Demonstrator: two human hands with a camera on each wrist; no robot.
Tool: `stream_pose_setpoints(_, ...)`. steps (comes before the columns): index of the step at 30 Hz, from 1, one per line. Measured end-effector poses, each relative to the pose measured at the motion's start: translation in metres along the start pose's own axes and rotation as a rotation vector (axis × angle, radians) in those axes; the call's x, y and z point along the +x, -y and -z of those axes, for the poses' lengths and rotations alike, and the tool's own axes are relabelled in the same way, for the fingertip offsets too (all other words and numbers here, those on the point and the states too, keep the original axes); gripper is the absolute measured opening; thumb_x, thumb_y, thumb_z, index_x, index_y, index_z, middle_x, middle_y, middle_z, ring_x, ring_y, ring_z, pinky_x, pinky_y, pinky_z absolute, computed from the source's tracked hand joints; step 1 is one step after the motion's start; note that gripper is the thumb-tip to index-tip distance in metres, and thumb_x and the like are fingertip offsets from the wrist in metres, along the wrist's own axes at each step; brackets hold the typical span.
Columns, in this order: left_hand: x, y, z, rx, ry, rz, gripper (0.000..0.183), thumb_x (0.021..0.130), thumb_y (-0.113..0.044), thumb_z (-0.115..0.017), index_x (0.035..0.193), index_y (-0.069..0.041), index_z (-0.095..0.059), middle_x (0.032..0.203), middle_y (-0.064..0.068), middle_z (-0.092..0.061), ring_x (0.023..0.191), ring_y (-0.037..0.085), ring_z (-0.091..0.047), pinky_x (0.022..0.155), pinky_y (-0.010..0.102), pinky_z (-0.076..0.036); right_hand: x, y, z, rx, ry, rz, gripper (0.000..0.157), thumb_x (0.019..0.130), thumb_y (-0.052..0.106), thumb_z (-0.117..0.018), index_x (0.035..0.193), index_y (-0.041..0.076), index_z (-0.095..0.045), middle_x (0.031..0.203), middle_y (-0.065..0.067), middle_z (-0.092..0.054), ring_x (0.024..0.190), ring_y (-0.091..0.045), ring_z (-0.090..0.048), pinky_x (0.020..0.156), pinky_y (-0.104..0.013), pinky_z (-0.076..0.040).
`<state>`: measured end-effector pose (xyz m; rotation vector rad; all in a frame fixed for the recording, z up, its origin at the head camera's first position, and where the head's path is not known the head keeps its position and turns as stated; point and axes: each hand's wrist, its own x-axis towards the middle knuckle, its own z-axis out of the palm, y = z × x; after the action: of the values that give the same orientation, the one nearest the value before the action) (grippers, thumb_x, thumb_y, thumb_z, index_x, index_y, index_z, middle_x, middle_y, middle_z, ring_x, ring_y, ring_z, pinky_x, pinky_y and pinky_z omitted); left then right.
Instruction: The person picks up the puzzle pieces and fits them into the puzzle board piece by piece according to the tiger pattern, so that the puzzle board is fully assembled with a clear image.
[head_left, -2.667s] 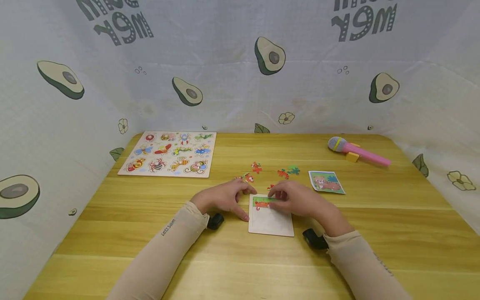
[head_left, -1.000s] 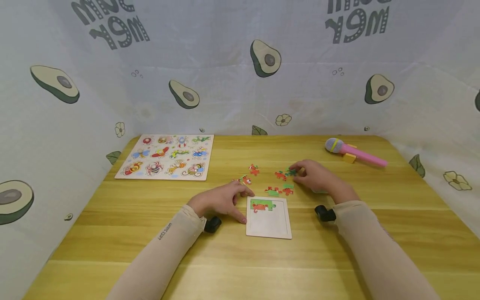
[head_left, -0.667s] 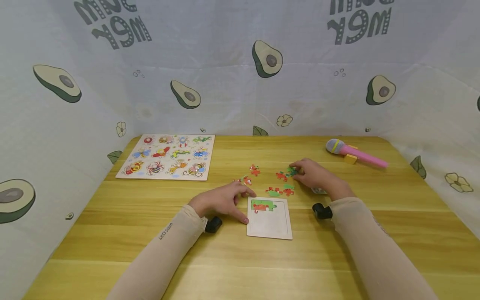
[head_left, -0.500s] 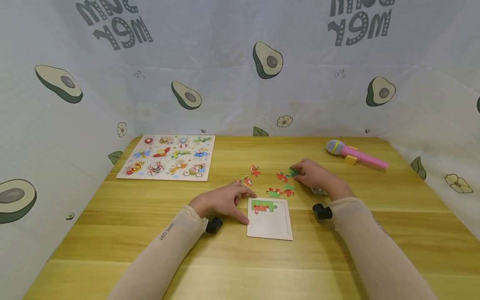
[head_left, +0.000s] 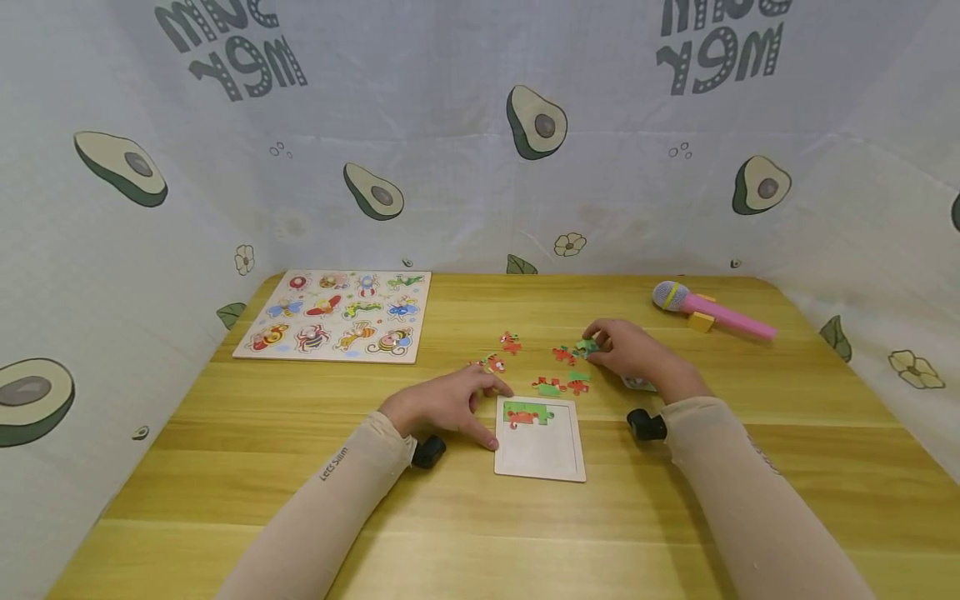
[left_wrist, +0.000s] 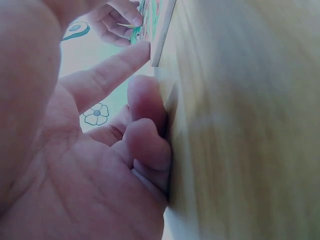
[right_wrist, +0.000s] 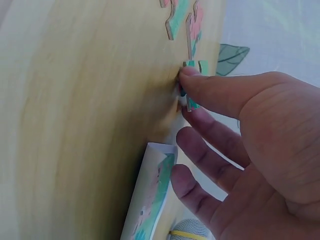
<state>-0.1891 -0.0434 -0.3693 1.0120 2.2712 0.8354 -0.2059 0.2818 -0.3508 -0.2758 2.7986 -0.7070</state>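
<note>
A pale square puzzle board (head_left: 536,454) lies on the table, with joined green and red pieces (head_left: 527,412) in its upper left. My left hand (head_left: 444,406) rests beside it, thumb and index finger spread and touching its left side. In the left wrist view the other fingers (left_wrist: 147,145) are bent against the tabletop. Beyond the board, my right hand (head_left: 630,348) pinches a green puzzle piece (head_left: 584,348) between thumb and fingers, at or just above the table. The fingers partly cover that piece. Several loose red and green pieces (head_left: 549,387) lie between board and right hand.
A picture card (head_left: 639,384) lies partly under the right wrist. A pink toy microphone (head_left: 723,317) rests on a yellow block (head_left: 701,322) at the back right. An insect peg board (head_left: 333,315) lies at the back left. A printed cloth (head_left: 450,117) hangs behind the table.
My right hand has gone from the board to the green piece at the far right, and now pinches it. That piece has turned slightly. My left hand has stayed by the board.
</note>
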Motion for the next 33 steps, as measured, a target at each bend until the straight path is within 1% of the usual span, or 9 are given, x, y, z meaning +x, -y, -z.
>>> stream_pose_setpoints(5, -0.001, -0.001, 0.000, -0.008, -0.005, 0.009, 0.070, 0.074, -0.033, -0.092, 0.135, -0.022, -0.060, 0.115, -0.001, -0.047, 0.084, 0.015, -0.049, 0.075, 0.028, -0.042, -0.003, 0.001, 0.000, 0.018, -0.029, -0.013, 0.032, 0.096, 0.014, -0.071, 0.123, 0.001, -0.060, 0.109, -0.018, -0.061, 0.098, -0.033, -0.058, 0.090, -0.051, -0.047)
stream_pose_setpoints(12, -0.001, -0.001, 0.000, -0.010, -0.006, 0.010, 0.070, 0.074, -0.032, -0.092, 0.135, -0.022, -0.060, 0.115, 0.000, -0.047, 0.084, 0.015, -0.049, 0.076, 0.028, -0.043, -0.007, -0.002, 0.001, 0.082, -0.071, -0.004, 0.034, 0.094, 0.015, -0.074, 0.122, -0.001, -0.064, 0.106, -0.014, -0.064, 0.099, -0.030, -0.059, 0.092, -0.050, -0.047)
stream_pose_setpoints(18, -0.001, 0.000, 0.000, 0.009, -0.005, 0.004, 0.070, 0.074, -0.033, -0.092, 0.136, -0.022, -0.060, 0.115, -0.001, -0.047, 0.086, 0.015, -0.048, 0.077, 0.028, -0.043, -0.016, 0.002, 0.003, 0.140, -0.074, 0.002, 0.036, 0.093, 0.016, -0.075, 0.122, -0.002, -0.066, 0.102, -0.011, -0.066, 0.095, -0.026, -0.060, 0.089, -0.044, -0.047)
stream_pose_setpoints(24, 0.000, 0.000, 0.001, 0.014, -0.015, 0.002, 0.071, 0.074, -0.033, -0.092, 0.136, -0.020, -0.060, 0.115, -0.001, -0.048, 0.087, 0.016, -0.047, 0.076, 0.029, -0.042, -0.028, 0.010, 0.004, 0.137, -0.074, 0.044, 0.039, 0.089, 0.022, -0.080, 0.118, -0.002, -0.068, 0.094, -0.007, -0.066, 0.086, -0.023, -0.059, 0.078, -0.038, -0.048)
stream_pose_setpoints(33, 0.001, 0.002, -0.002, 0.012, -0.008, -0.001, 0.071, 0.073, -0.035, -0.092, 0.135, -0.022, -0.060, 0.114, -0.001, -0.048, 0.088, 0.016, -0.047, 0.077, 0.029, -0.043, -0.043, 0.017, -0.006, 0.178, -0.049, 0.084, 0.037, 0.084, 0.021, -0.084, 0.111, 0.001, -0.070, 0.087, -0.002, -0.064, 0.081, -0.020, -0.058, 0.070, -0.033, -0.048)
